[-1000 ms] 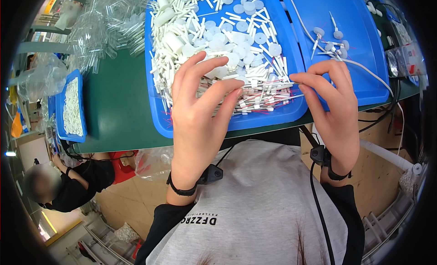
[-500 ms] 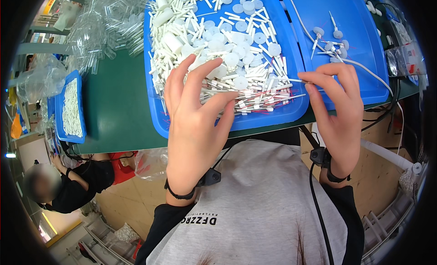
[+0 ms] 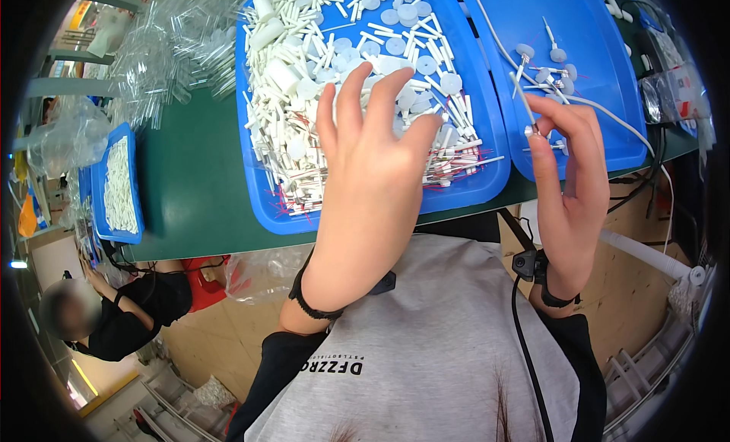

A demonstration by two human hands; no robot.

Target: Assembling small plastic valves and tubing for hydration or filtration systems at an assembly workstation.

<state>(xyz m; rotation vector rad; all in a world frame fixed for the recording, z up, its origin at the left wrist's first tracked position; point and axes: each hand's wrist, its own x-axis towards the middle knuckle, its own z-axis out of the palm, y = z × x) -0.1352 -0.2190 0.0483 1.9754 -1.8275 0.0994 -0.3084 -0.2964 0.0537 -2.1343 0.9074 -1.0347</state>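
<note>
My left hand (image 3: 380, 164) reaches over a large blue tray (image 3: 262, 214), fingers spread and curved above the loose parts, with nothing visible in its grasp. Small white tubes (image 3: 277, 50), translucent round discs (image 3: 450, 83) and thin rods with red wires (image 3: 464, 162) fill that tray. Over the second blue tray (image 3: 593, 31), my right hand (image 3: 574, 157) pinches a thin pale rod (image 3: 523, 100) between thumb and fingertips. The rod tilts upward, and a small white piece shows at its lower end.
Several disc-and-rod pieces (image 3: 557, 54) lie in the right tray, crossed by a white cable (image 3: 498, 35). Clear plastic tubes (image 3: 182, 39) pile up at the far left. A small blue tray of white pieces (image 3: 120, 187) stands left on the green table (image 3: 190, 176). Another person (image 3: 144, 305) sits at left.
My left hand has moved right over the tray. My right hand has drawn the rod away from the large tray, and the rod now points upward instead of left.
</note>
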